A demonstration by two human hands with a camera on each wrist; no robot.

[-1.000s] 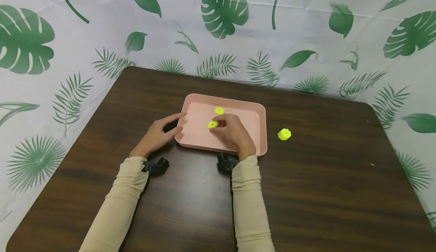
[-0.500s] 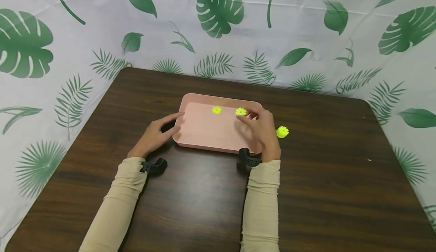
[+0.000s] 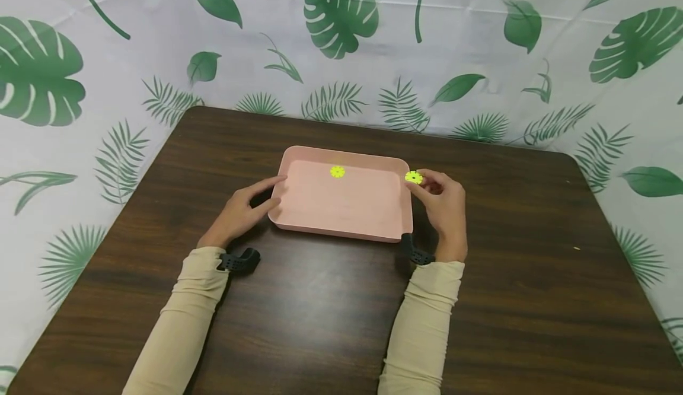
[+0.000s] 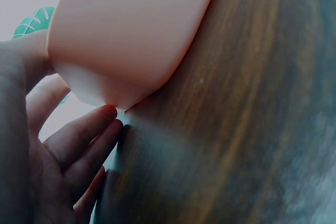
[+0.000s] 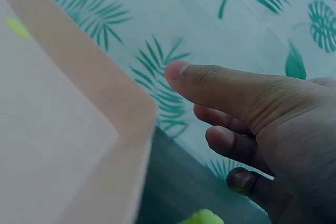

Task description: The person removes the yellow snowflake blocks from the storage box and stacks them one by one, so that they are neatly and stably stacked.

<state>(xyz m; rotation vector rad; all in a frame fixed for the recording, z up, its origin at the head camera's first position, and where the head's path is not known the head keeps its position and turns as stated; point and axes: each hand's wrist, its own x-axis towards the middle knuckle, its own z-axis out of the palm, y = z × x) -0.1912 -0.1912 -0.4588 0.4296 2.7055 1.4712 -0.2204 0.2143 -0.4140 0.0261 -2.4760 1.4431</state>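
A pink rectangular tray (image 3: 347,229) lies on the dark wooden table. My left hand (image 3: 236,214) grips its left end, thumb and index finger over the rim. In the left wrist view the other fingers (image 4: 84,135) lie against the tray's outer corner. Just past the right rim, my right hand (image 3: 445,202) pinches a neon-yellow, flower-shaped notched disc (image 3: 413,177) between thumb and fingertips. That disc is hidden in the right wrist view, where the thumb (image 5: 210,80) is in front. Inside the tray, near the back wall, lies a similar yellow disc (image 3: 337,172).
Part of a yellow pile (image 5: 203,217) shows at the bottom of the right wrist view; the right hand covers it in the head view. A tiny pale speck (image 3: 576,248) lies on the table (image 3: 523,300) at right. A leaf-print cloth (image 3: 341,45) hangs behind.
My right hand has carried the disc rightward from over the tray's middle to its right rim, and now covers the small pile. The left hand stays at the tray's left end.
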